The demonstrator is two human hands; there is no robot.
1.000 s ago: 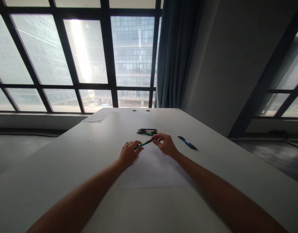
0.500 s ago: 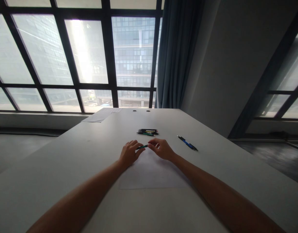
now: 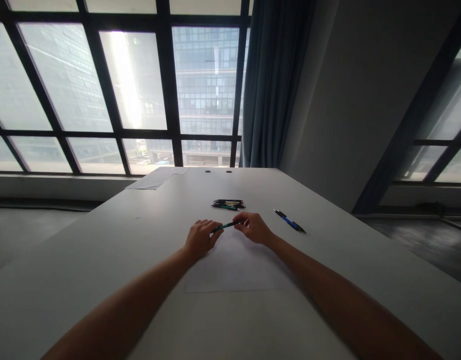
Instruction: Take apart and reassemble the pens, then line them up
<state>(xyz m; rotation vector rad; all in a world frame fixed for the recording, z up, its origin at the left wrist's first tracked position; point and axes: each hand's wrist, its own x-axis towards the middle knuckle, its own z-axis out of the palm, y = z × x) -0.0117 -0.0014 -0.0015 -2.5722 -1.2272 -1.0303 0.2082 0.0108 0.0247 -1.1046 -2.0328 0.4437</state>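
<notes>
A dark green pen point(image 3: 225, 226) is held up between my two hands, tilted slightly upward toward the right. My left hand point(image 3: 199, 238) pinches its left end between thumb and fingers. The pen's right end sits in the fingertips of my right hand point(image 3: 254, 228), which hide the tip. Below both hands lies a sheet of white paper point(image 3: 234, 270). Just beyond them rests a small bunch of pens point(image 3: 228, 204), mostly black, with a green one at the near side.
A blue and black pen point(image 3: 289, 221) lies apart on the white table point(image 3: 170, 320), to the right. Papers point(image 3: 149, 181) lie at the far left edge. Two dark round fittings sit at the far end, before the windows and a blue curtain point(image 3: 266, 85).
My right hand has shifted slightly right and up, and more of the pen's dark length shows between the hands. My left hand stays nearly in place.
</notes>
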